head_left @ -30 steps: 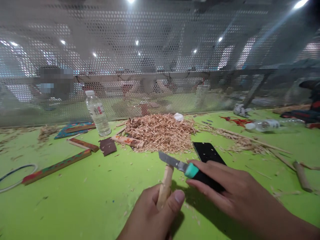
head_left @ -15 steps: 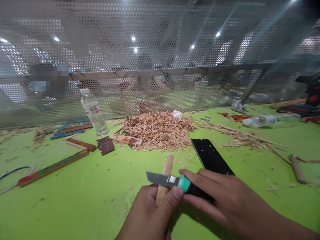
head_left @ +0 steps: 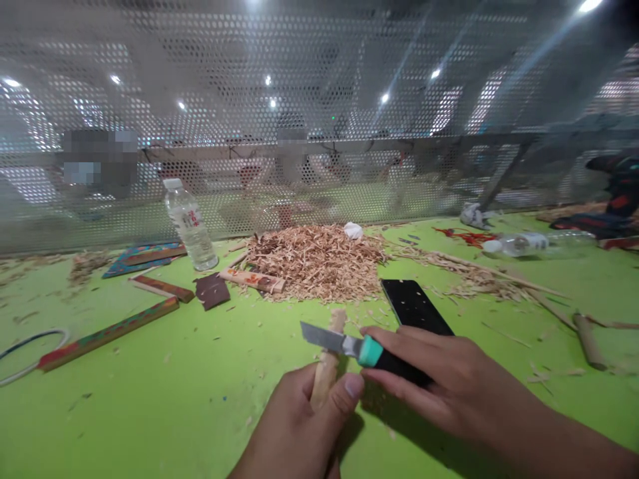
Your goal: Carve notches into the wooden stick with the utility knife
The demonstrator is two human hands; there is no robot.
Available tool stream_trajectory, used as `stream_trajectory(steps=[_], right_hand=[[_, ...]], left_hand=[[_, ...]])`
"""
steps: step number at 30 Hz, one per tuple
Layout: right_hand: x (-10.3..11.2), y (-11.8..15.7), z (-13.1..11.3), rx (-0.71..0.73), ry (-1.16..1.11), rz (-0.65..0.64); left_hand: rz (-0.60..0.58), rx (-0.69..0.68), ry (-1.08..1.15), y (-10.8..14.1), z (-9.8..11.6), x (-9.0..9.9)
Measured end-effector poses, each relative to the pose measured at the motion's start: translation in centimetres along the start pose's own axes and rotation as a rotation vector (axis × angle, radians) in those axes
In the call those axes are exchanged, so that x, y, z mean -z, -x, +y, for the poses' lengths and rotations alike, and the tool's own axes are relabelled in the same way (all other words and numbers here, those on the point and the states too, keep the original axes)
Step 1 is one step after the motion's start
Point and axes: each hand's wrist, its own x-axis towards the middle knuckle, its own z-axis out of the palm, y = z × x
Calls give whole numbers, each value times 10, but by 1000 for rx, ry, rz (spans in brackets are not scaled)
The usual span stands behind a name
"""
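My left hand (head_left: pixel 307 416) is closed around the lower part of a pale wooden stick (head_left: pixel 325 377), which points away from me and has notched edges near its far end. In my right hand (head_left: pixel 449 386) is a utility knife (head_left: pixel 370 350) with a black and teal handle, its blade out and pointing left. The blade crosses over the stick beyond my left thumb; whether it touches the wood I cannot tell. Partly behind my right hand lies a black phone (head_left: pixel 415 307) with wood chips on it.
A heap of wood shavings (head_left: pixel 319 263) lies ahead against a perforated metal screen (head_left: pixel 319 166). Left are an upright water bottle (head_left: pixel 192 229), sandpaper (head_left: pixel 212 291) and painted wood strips (head_left: pixel 110 334). Right are a lying bottle (head_left: pixel 529 243), a power drill (head_left: pixel 612 199) and a short stick (head_left: pixel 590 340).
The knife has moved a little up and away along the stick, off my left thumb, with my right hand. My left hand keeps its hold on the stick.
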Motion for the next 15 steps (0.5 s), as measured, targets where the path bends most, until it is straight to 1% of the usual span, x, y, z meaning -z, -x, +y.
stream_trajectory(steps=[2, 4, 7, 12, 15], right_hand=[[0, 0, -2, 41, -37, -49], [1, -1, -4, 62, -33, -69], [1, 0, -8, 56, 16, -47], [-2, 5, -19, 47, 167, 40], [-3, 7, -24, 31, 166, 31]], left_hand=[[-9, 13, -17, 0, -1, 1], [-2, 26, -36, -1, -1, 1], [27, 25, -48, -1, 0, 0], [77, -10, -79, 0, 1, -2], [106, -27, -78, 1, 4, -4]])
